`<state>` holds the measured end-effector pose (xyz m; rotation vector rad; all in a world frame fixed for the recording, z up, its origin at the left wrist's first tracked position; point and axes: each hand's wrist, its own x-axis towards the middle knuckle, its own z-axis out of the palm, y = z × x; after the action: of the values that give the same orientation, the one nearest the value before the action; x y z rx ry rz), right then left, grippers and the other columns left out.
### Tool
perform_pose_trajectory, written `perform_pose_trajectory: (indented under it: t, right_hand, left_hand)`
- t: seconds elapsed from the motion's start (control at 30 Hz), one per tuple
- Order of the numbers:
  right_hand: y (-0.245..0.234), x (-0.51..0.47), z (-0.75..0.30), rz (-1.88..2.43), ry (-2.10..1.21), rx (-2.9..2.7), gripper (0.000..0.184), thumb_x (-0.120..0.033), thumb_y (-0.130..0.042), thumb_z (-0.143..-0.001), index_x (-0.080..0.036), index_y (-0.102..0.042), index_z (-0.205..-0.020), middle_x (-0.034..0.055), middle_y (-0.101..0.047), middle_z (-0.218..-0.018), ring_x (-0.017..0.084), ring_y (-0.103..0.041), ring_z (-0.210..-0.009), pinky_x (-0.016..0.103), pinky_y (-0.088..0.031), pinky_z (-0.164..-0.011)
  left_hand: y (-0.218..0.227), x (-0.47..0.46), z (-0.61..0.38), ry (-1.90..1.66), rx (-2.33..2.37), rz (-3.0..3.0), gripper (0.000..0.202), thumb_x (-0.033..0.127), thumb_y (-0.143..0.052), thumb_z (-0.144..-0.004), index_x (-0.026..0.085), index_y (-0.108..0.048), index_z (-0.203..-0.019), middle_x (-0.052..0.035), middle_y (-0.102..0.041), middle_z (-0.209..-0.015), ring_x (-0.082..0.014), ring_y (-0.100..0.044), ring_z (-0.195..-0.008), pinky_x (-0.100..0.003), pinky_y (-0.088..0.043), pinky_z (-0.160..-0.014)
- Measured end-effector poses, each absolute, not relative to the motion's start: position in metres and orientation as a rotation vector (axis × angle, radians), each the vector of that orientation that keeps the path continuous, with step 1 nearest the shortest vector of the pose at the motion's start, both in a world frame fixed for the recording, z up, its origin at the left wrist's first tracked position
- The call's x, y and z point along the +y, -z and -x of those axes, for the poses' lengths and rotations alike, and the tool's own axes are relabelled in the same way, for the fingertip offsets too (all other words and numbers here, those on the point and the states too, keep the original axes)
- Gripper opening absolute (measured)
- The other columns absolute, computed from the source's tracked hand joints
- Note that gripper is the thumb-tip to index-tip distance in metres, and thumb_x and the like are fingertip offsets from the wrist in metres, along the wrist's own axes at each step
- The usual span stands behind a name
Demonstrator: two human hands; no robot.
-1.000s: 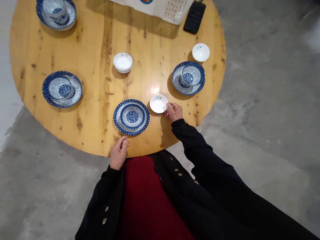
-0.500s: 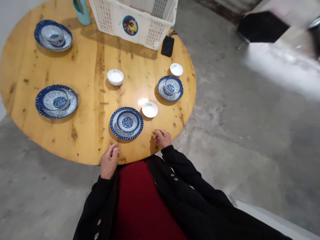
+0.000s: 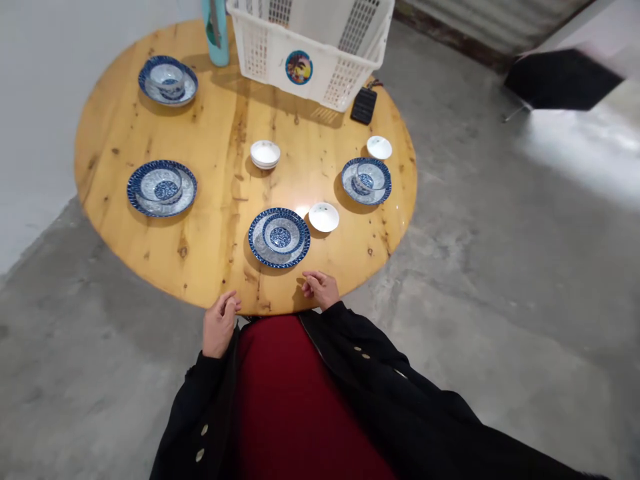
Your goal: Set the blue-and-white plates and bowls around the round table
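Note:
My left hand is at the table's near edge, fingers loosely bent and nothing in it. My right hand hovers over the edge further right, its fingers slightly curled and apart, also holding nothing. Closest to both is a blue-and-white plate with a matching bowl on it; neither hand touches them. Just right of that plate is a small white dish. Further right, another patterned plate carries a bowl, with a small white dish behind it.
Two more plates, one at left and one at far left, each hold a bowl. Small white dishes are stacked mid-table. A white basket, a turquoise holder and a black object stand at the back of the round wooden table.
The view has shifted, so the table and dishes appear further right. Both hands have moved left relative to the plate, and the right hand has drawn back toward the edge.

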<state>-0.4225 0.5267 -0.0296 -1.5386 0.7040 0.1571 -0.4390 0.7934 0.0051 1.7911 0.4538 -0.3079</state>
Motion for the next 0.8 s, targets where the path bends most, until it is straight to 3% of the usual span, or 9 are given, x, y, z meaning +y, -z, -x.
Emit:
perform_pose_trajectory:
  t: [0.5,0.8]
  right_hand:
    - [0.033,0.500,0.430,1.454,-0.249,0.578,0.041,-0.051,-0.070,-0.063,-0.017,-0.068,-0.085,-0.0009,-0.062,-0.052,0.012,-0.051,-0.040,0.024,-0.042,-0.040]
    - [0.007,0.529,0.419,1.454,-0.264,0.444,0.034,-0.049,-0.069,-0.068,-0.020,-0.070,-0.085,-0.0016,-0.062,-0.054,0.012,-0.052,-0.041,0.025,-0.043,-0.041]
  left_hand:
    - [-0.019,0.742,0.466,0.277,0.422,-1.888,0.040,0.045,-0.052,-0.086,0.016,-0.069,-0.107,-0.0086,-0.076,-0.091,-0.0206,-0.074,-0.080,-0.031,-0.058,-0.074]
    - [-0.022,0.760,0.457,0.186,0.438,-1.860,0.042,0.047,-0.053,-0.086,0.014,-0.069,-0.106,-0.0096,-0.075,-0.090,-0.0197,-0.074,-0.077,-0.030,-0.057,-0.072]
